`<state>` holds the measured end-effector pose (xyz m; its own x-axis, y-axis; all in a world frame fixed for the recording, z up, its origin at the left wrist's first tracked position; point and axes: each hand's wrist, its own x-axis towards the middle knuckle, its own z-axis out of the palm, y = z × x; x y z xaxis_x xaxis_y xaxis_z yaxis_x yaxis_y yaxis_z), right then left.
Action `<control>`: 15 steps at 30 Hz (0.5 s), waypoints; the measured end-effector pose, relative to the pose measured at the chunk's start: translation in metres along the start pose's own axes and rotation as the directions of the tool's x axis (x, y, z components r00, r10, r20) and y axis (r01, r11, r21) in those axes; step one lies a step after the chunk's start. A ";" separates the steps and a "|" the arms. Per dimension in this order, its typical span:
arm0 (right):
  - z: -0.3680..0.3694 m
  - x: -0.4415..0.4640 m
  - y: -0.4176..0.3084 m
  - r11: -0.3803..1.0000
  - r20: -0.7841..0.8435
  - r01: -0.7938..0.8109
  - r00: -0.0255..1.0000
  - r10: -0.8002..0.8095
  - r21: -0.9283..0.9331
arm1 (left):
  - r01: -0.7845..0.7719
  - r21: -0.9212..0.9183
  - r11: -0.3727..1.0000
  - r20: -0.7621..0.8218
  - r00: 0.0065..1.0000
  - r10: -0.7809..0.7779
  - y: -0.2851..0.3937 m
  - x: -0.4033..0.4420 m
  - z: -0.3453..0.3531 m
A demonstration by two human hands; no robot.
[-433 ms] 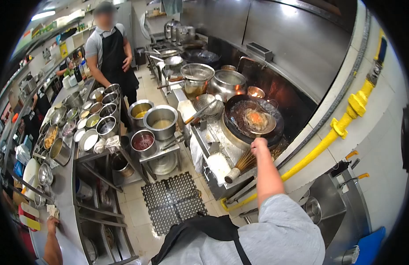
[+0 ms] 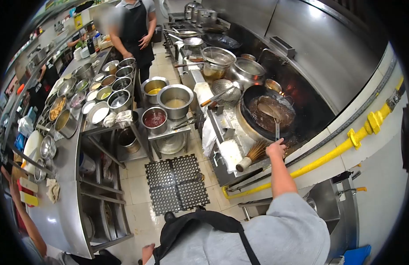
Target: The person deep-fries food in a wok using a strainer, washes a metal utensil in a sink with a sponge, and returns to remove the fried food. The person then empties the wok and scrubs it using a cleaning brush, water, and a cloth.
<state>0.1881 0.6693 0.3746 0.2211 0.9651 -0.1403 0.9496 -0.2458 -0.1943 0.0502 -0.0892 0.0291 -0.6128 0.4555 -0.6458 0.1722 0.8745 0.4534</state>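
My right hand [image 2: 276,149] is closed around the handle end of a long metal ladle [image 2: 277,128]. Its round bowl rests in dark brown liquid inside a black wok [image 2: 248,112] on the range. Below this hand, a bamboo wok brush [image 2: 256,152] lies on the range edge. My left hand [image 2: 148,251] shows only in part, low beside my black apron [image 2: 182,229]; its fingers are too hidden to read, and nothing is seen in it.
Left of the wok lies a perforated skimmer [image 2: 226,92]. Pots stand on a low stand, including one of red sauce [image 2: 154,120]. A co-worker [image 2: 136,31] stands behind the ingredient containers. Another person's arm [image 2: 30,221] is at far left. A black mat [image 2: 175,185] covers the floor.
The ladle's bowl has shifted within the wok, and the bright orange patch there is gone. My left hand has come into view. At left, another person's hand has left the cloth.
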 end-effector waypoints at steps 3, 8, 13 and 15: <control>0.036 -0.152 0.044 0.638 -0.312 0.720 0.561 -0.767 -0.274 | -0.017 -0.466 0.885 -0.292 0.947 -0.135 0.141 -0.051 -0.118; 0.159 -0.301 0.103 0.615 0.449 0.707 0.450 -0.772 0.349 | -0.388 -0.747 0.540 -0.347 0.920 0.181 0.245 -0.072 -0.263; 0.116 -0.398 -0.059 0.235 0.033 0.845 0.251 -0.968 0.480 | -0.643 -0.608 0.466 -0.301 0.730 0.614 0.259 -0.094 -0.337; 0.084 -0.432 -0.084 0.184 -0.061 0.828 0.254 -0.965 0.529 | -0.604 -0.642 0.473 -0.235 0.742 0.629 0.243 -0.102 -0.359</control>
<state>-0.0060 0.2654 0.3697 -0.8470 0.4878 0.2112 0.2408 0.7063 -0.6658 -0.1218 0.0166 0.4256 -0.5271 0.8483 -0.0498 -0.0435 0.0316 0.9986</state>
